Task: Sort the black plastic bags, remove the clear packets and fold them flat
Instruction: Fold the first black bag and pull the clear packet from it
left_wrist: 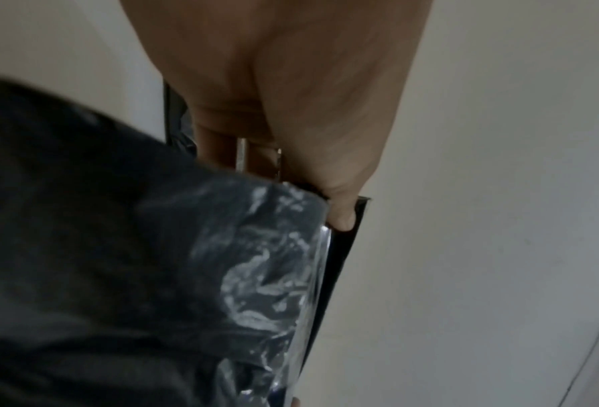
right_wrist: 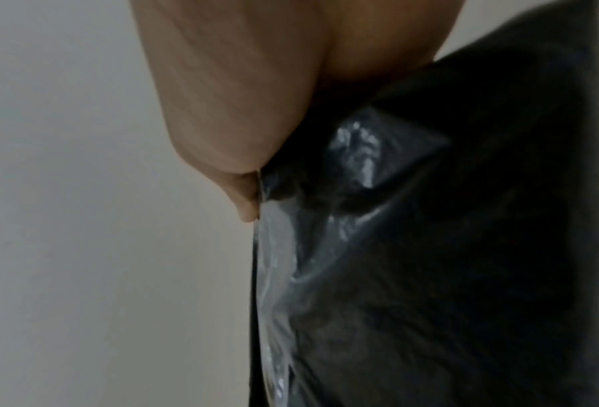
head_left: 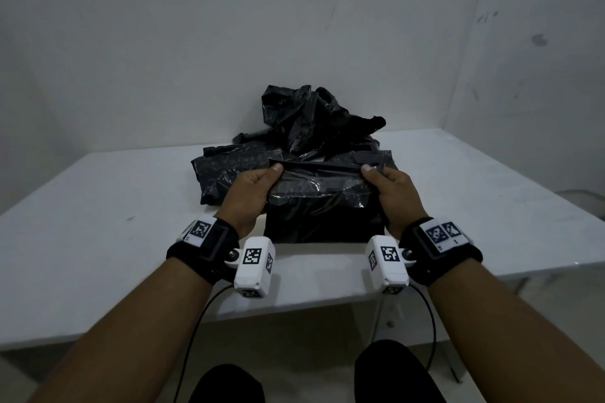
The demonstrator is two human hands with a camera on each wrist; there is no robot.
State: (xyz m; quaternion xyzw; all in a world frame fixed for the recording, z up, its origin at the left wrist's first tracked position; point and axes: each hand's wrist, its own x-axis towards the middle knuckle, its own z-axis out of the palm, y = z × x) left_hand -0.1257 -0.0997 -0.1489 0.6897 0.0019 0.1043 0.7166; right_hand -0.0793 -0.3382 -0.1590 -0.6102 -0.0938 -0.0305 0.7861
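Observation:
A black plastic bag (head_left: 322,222) hangs upright between my two hands above the white table (head_left: 98,206), its lower edge near the table top. A clear shiny packet (head_left: 314,188) shows at its upper half. My left hand (head_left: 258,186) pinches the bag's top left corner, thumb on the near face. My right hand (head_left: 386,186) pinches the top right corner the same way. In the left wrist view the thumb (left_wrist: 340,212) presses the crinkled clear packet (left_wrist: 256,275). In the right wrist view the thumb (right_wrist: 242,198) pinches the packet's edge (right_wrist: 270,275).
A heap of crumpled black bags (head_left: 304,127) lies behind the held bag, against the pale wall. The table's near edge (head_left: 294,307) runs just under my wrists. My knees (head_left: 386,370) show below it.

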